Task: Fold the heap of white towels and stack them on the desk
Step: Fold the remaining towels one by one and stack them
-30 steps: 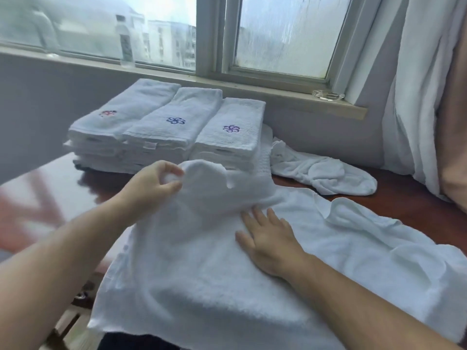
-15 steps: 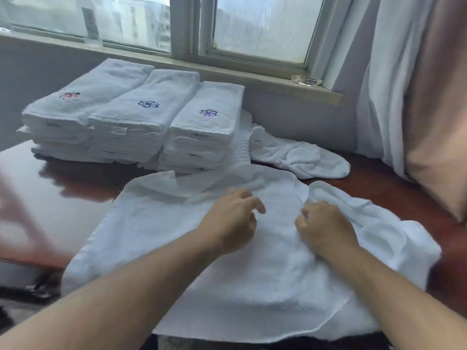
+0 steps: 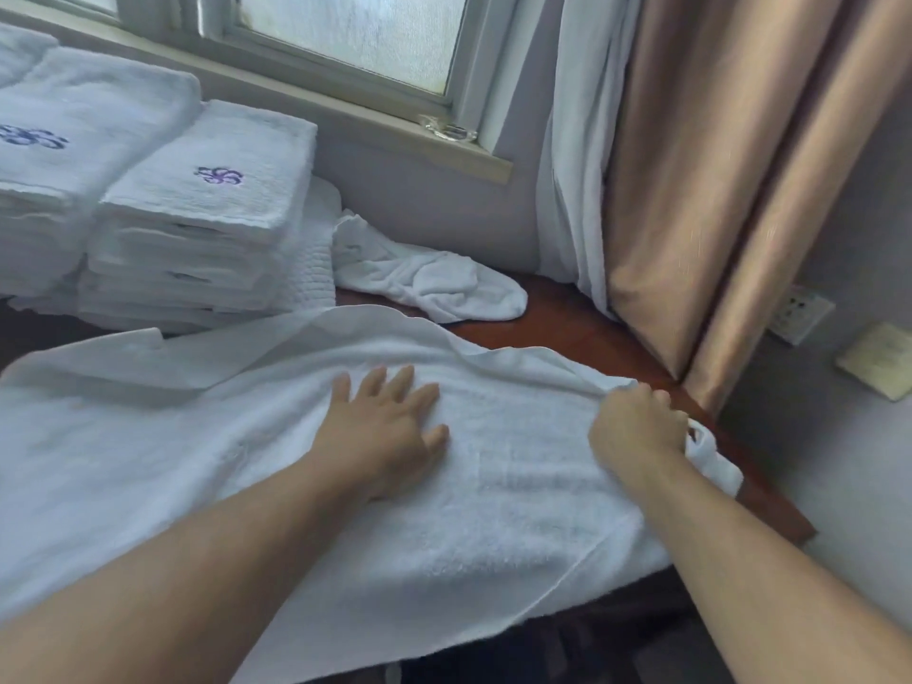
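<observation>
Right hand grip: the right hand (image 3: 636,427) has its fingers curled round the bunched right edge of the spread towel (image 3: 493,525), knuckles up, with the cloth drawn in ridges toward it.
Left hand: the left hand (image 3: 380,427) lies flat on the middle of the same towel, fingers straight and spread, pressing down and holding nothing.
Spread towel: it covers the near part of the desk (image 3: 567,318). Its near edge hangs over the front, and a flap is turned over along its far left side.
Crumpled towel: the crumpled towel (image 3: 429,283) lies loose beyond the spread one, near the wall.
Folded stacks: the nearer stack (image 3: 197,229) stands just behind the spread towel's far edge. The second stack (image 3: 74,155) is at its left, cut by the frame.
Marks: a purple flower motif (image 3: 219,175) is stitched on the nearer stack's top towel, a blue motif (image 3: 29,138) on the other.
Behind: a glass dish (image 3: 446,130) sits on the window sill (image 3: 345,116).
Right side: a white curtain (image 3: 572,165) and a tan curtain (image 3: 715,190) hang down to the desk's far corner.
Wall: a socket plate (image 3: 799,313) is fixed right of the curtains, its markings too blurred to read.
</observation>
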Motion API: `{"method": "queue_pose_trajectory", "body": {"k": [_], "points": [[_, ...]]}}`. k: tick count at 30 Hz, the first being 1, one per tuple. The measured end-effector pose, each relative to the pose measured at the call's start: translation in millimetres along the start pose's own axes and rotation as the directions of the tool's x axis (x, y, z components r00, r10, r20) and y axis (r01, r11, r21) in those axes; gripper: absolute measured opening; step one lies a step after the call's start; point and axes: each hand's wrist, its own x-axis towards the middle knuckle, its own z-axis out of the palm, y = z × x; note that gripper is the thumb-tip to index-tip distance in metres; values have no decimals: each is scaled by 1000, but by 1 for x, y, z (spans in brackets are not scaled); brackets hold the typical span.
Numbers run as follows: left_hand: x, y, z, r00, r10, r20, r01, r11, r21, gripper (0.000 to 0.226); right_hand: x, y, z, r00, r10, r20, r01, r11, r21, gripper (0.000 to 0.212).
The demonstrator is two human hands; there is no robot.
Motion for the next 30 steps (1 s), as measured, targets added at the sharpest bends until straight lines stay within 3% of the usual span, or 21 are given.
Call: {"method": "queue_pose_trajectory", "body": {"k": [1, 3, 7, 12, 14, 16, 18, 19, 21, 23, 24, 27, 30], "points": [[0, -1, 0, 1000, -5, -4, 5, 1000, 0, 66, -6, -12, 3, 988, -149, -49, 149, 989, -7, 32], [-1, -4, 0, 1000, -15, -11, 15, 1000, -3, 66, -19, -29, 7, 968, -247, -46, 250, 965, 78, 21], [1, -8, 1, 1000, -26, -14, 26, 1000, -13, 67, -24, -11, 10, 985, -166, 46, 155, 971, 181, 31], [6, -10, 3, 1000, -26, -12, 26, 1000, -15, 68, -14, 58, -6, 943, 213, 255, -203, 977, -66, 37], [6, -10, 4, 1000, -23, -18, 23, 1000, -12, 68, -8, 70, -10, 919, 259, 299, -204, 958, -202, 43], [6, -10, 5, 1000, -19, -24, 19, 1000, -16, 68, -5, 68, -13, 931, 259, 257, -170, 931, -323, 44], [5, -11, 4, 999, -15, -30, 14, 1000, -15, 68, -6, 56, -17, 985, 89, 147, -24, 918, -396, 40], [5, -11, 4, 999, -12, -34, 12, 1000, -14, 68, -7, 47, -15, 993, -34, 113, 73, 930, -359, 36], [3, -10, 4, 999, -8, -40, 7, 1000, -23, 69, -13, 26, -8, 966, -210, 152, 224, 971, -84, 29], [2, -11, 5, 999, -8, -46, 7, 999, -35, 69, -21, 2, -1, 937, -287, 198, 251, 949, 191, 37], [2, -11, 5, 999, -9, -48, 7, 999, -41, 69, -27, -6, 3, 934, -294, 203, 242, 939, 246, 47], [2, -12, 5, 999, -9, -49, 6, 999, -49, 69, -39, -8, 16, 968, -180, 173, 135, 960, 245, 68], [3, -11, 7, 998, -16, -53, 14, 999, -44, 70, -35, 18, 21, 963, 178, 204, -214, 962, 172, 71]]}}
